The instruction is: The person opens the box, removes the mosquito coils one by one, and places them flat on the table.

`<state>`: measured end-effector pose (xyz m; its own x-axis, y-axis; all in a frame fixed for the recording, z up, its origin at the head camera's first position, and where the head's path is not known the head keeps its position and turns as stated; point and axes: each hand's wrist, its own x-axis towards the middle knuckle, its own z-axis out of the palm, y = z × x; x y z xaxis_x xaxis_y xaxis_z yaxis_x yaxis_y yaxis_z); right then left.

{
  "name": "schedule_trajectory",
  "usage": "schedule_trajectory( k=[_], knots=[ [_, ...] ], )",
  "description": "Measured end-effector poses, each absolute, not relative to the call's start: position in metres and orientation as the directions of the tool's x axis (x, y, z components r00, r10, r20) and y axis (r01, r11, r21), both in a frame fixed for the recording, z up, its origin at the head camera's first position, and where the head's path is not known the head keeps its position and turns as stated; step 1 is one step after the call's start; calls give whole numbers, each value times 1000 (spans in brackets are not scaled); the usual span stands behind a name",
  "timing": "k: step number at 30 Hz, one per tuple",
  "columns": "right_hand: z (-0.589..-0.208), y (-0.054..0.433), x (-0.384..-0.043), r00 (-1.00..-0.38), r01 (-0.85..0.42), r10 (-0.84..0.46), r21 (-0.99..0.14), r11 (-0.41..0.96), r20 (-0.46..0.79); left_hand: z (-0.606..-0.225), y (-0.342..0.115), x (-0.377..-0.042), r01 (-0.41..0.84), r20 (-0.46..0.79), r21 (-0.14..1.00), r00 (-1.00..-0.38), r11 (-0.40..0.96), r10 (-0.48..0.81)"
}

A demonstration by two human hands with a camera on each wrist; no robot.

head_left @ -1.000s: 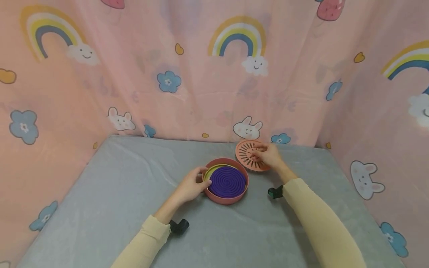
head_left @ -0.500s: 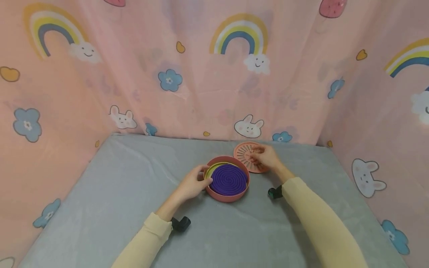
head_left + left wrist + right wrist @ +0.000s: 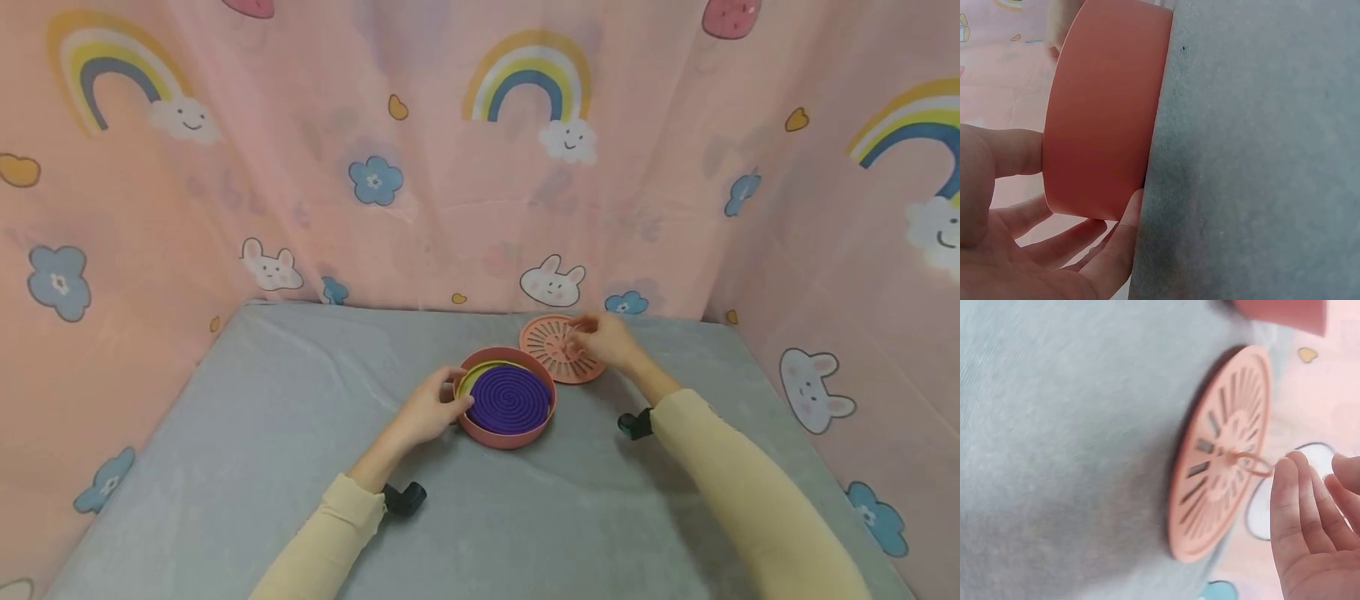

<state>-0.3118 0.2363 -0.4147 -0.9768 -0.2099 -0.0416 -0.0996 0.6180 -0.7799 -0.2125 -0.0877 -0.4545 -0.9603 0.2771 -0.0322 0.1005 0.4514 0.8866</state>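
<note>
A round terracotta-pink box (image 3: 504, 441) stands on the grey cloth, its top uncovered. Inside it lies a purple spiral coil (image 3: 510, 400), with a yellow piece (image 3: 474, 380) showing beside it at the left. My left hand (image 3: 429, 410) grips the box's left side; in the left wrist view the thumb meets the rim and fingers curve round the wall (image 3: 1107, 112). The slotted pink lid (image 3: 1229, 487) lies on the cloth behind and right of the box. Just off the lid's small ring handle (image 3: 1245, 454), the fingertips of my right hand (image 3: 603, 340) are bunched loosely, holding nothing.
Grey cloth (image 3: 225, 467) covers the table. Pink printed curtains (image 3: 420, 250) enclose the back and both sides, the back one close behind the lid. Black wrist-worn cameras (image 3: 406, 499) jut out below the sleeves.
The lid, tilted in my right hand a second ago, now lies flat on the cloth. My right fingers have let go of its ring and drawn slightly right. The left hand stays on the box.
</note>
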Motion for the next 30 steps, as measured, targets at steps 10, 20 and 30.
schedule_trajectory(
  k=[10,20,30],
  knots=[
    [-390,216,-292,-971,-113,-233,-770,628,-47,-454,-87,-212,94,-33,895,-961,437,275],
    [-392,191,-279,-951,-228,-310,-727,648,22,-454,-89,-210,100,-30,895,-959,434,283],
    [-401,165,-271,-890,-408,-441,-631,660,115,-454,-87,-211,88,-44,892,-959,443,279]
  ],
)
